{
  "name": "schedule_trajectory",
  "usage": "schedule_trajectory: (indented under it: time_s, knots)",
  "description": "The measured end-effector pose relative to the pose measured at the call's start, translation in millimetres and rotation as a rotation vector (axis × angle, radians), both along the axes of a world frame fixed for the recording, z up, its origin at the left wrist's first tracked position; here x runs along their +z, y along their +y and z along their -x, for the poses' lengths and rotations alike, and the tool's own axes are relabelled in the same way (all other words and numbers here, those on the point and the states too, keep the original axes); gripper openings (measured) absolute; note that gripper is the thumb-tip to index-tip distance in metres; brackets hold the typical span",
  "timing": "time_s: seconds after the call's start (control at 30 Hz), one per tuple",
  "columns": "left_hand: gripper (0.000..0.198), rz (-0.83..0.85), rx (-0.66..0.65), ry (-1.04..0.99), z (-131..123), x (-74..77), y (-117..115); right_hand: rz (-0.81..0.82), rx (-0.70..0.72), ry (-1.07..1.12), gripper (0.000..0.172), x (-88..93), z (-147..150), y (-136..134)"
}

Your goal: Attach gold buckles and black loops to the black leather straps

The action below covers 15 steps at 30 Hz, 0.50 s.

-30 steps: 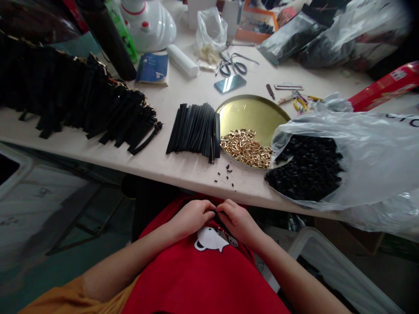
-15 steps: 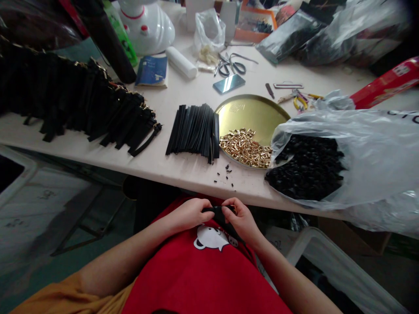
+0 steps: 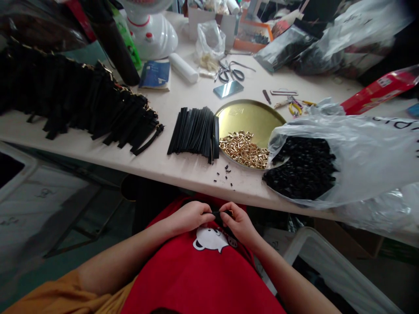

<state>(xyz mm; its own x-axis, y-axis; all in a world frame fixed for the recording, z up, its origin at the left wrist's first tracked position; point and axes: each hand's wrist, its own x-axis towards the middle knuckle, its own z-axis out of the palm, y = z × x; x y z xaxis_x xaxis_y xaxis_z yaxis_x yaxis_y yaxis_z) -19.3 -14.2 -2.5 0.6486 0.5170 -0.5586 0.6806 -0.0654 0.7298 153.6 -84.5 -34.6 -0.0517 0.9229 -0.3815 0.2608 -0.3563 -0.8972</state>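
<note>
Over my lap, just in front of the table edge, my left hand (image 3: 195, 214) and my right hand (image 3: 236, 218) pinch a short black strap (image 3: 216, 213) between them. A small glint of gold shows at the right fingers, probably a buckle, though mostly covered. On the table lie a bundle of black straps (image 3: 194, 133) and a round gold tray (image 3: 253, 111) with a heap of gold buckles (image 3: 244, 150). Right of it, an open plastic bag (image 3: 366, 152) holds many small black pieces (image 3: 303, 168).
Finished-looking black straps with gold buckles (image 3: 98, 104) pile up at the left. Scissors (image 3: 231, 74), a phone (image 3: 228, 89), a blue booklet (image 3: 155, 75), yellow-handled pliers (image 3: 295, 108) and a red packet (image 3: 379, 90) lie farther back. White bins (image 3: 304, 237) stand below the table.
Both hands have dropped slightly and stay close together on the strap. The strap looks thinner between the fingers, as if turned. The view has shifted a little.
</note>
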Motion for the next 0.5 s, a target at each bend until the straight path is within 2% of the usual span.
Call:
schedule_trajectory:
  time_s: [0.2,0.3,0.5]
  knots:
    - [0.024,-0.144,-0.008,0.001,-1,-5.6,-14,-0.217,0.156,-0.210,0.008,-3.5,1,-8]
    - [0.023,-0.153,0.021,0.029,0,-7.6,-15,-0.250,0.155,-0.238,0.009,-6.1,5,-8]
    - [0.026,0.008,0.078,-0.050,4,-9.5,-13,-0.241,0.163,-0.273,0.009,-6.7,6,-4]
